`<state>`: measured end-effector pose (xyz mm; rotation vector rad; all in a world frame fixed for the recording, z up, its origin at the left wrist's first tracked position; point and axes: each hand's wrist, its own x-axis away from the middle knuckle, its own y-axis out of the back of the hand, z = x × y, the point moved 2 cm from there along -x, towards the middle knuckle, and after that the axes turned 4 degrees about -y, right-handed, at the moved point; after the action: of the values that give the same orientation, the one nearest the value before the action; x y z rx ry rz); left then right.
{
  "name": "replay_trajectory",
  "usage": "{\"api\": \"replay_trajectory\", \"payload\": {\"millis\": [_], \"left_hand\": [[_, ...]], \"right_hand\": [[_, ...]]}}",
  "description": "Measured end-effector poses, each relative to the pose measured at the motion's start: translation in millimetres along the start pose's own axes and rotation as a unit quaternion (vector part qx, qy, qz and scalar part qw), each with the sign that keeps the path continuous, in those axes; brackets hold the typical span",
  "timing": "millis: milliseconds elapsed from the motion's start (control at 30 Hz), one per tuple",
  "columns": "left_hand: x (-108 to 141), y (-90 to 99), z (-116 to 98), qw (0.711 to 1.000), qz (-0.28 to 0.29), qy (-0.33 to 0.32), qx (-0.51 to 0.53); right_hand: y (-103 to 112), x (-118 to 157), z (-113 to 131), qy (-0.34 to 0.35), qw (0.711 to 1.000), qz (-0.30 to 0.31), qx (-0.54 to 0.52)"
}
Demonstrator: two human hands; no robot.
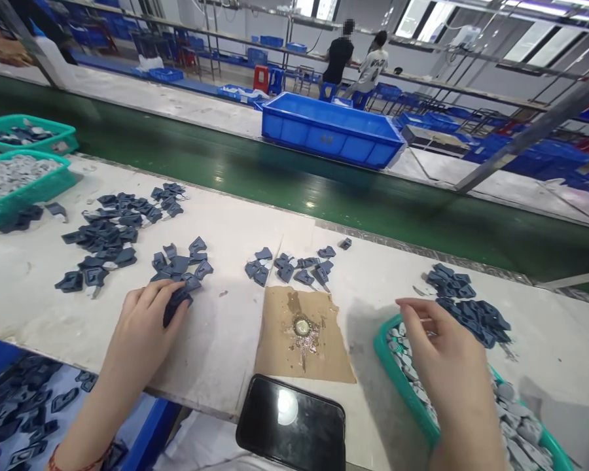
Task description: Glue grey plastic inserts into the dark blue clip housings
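Observation:
My left hand (150, 314) is curled around a dark blue plastic piece (177, 302), at the near edge of a small cluster of similar pieces (179, 263). The fingers partly cover what they hold. Above a green basket (397, 379) of grey pieces (523, 422), my right hand (449, 350) has its thumb and index finger drawn together. Whatever may be between those tips is too small to make out. Between my hands, a brown cardboard square (279, 353) carries a small round shiny spot (302, 327) with wet-looking splashes around it.
A black phone (292, 425) lies at the table's front edge. More blue pieces lie in piles at left (108, 229) and right (471, 314). Green baskets (29, 190) stand far left. Beyond a green conveyor belt (235, 167) sits a blue crate (328, 134); two people sit farther back.

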<state>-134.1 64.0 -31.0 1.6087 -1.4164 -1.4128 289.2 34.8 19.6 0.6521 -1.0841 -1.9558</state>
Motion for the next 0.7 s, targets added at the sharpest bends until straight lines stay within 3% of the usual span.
{"api": "replay_trajectory", "payload": {"millis": [100,167,300,367,533,700], "left_hand": [[-3,2.0,3,1.000,0.013,-0.007,0.002],[-5,7.5,1,1.000,0.018,0.004,0.004],[0,21.6,-12,0.997,-0.021,0.067,0.041],[7,24.5,-23,0.987,-0.033,0.112,0.111],[24,4.2,-53,0.906,0.036,0.177,0.383],[30,-26.9,-72,0.831,0.117,0.183,0.513]], "right_hand": [[3,0,-35,-0.022,0.988,0.087,0.125],[-2,2,-45,0.010,0.983,0.065,0.172],[-19,6,-41,0.004,0.971,0.043,0.235],[-23,4,-35,-0.019,0.966,0.045,0.252],[-21,-1,-27,-0.058,0.968,0.068,0.235],[-24,-3,-39,-0.070,0.974,0.059,0.205]]}}
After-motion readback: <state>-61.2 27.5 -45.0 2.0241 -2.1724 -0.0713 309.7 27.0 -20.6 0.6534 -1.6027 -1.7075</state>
